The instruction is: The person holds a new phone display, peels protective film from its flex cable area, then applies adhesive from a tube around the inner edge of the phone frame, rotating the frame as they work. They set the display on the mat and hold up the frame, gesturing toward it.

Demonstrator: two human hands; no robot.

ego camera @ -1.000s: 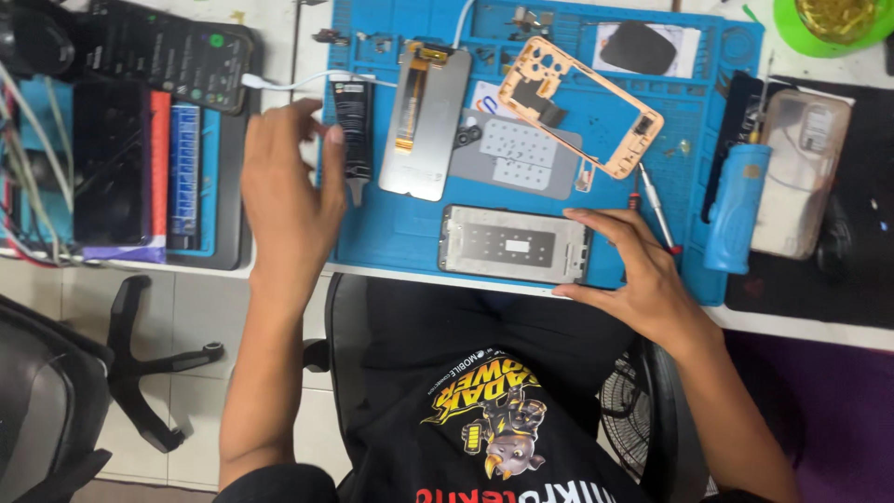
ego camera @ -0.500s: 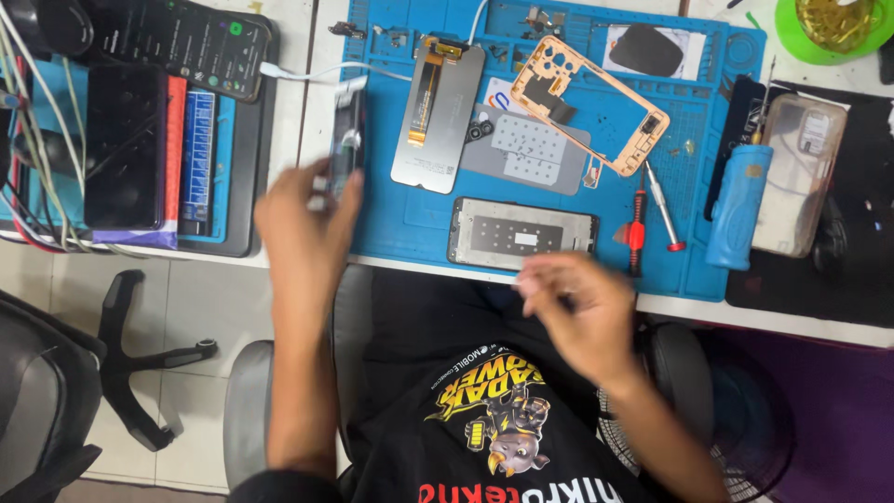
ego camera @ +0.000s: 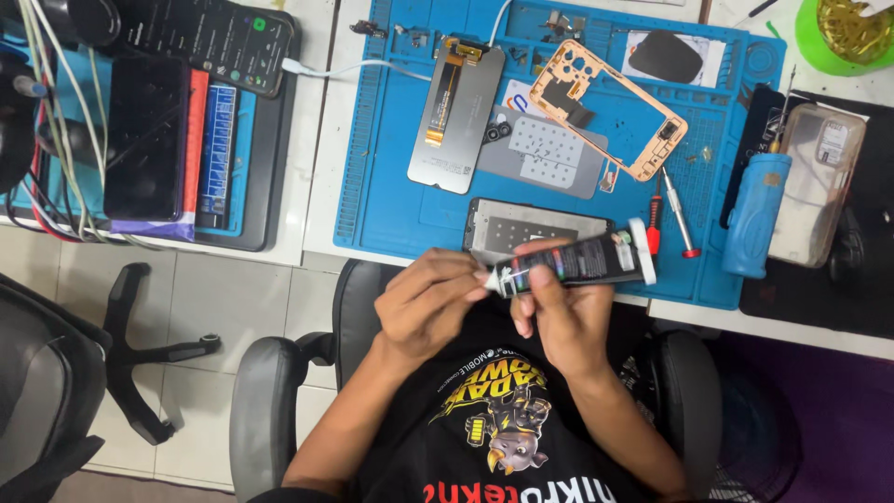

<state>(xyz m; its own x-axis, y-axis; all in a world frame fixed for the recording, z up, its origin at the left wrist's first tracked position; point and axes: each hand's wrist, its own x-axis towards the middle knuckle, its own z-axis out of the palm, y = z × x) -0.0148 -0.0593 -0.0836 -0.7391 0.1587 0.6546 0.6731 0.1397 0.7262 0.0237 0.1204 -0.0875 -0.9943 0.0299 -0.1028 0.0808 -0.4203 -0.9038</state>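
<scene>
My right hand (ego camera: 557,312) grips a black glue tube (ego camera: 582,262) held level above my lap, its white end pointing right. The fingertips of my left hand (ego camera: 426,303) pinch the tube's small nozzle cap at its left end. Just beyond the hands, a phone frame with a dark inner face (ego camera: 521,228) lies at the near edge of the blue work mat (ego camera: 391,186). A detached phone screen with an orange flex cable (ego camera: 456,114) and an orange phone midframe (ego camera: 610,107) lie further back on the mat.
A red-handled screwdriver (ego camera: 655,219) and a thin tool lie right of the phone frame. A blue cylindrical tool (ego camera: 752,214) and a clear phone case (ego camera: 819,182) sit at the right. Phones, cables and a black tray (ego camera: 270,140) stand at the left. Chair arms flank my lap.
My left hand lifted the tube off the mat and brought it down towards my lap. My right hand left the phone frame and now grips the tube while the left pinches its cap.
</scene>
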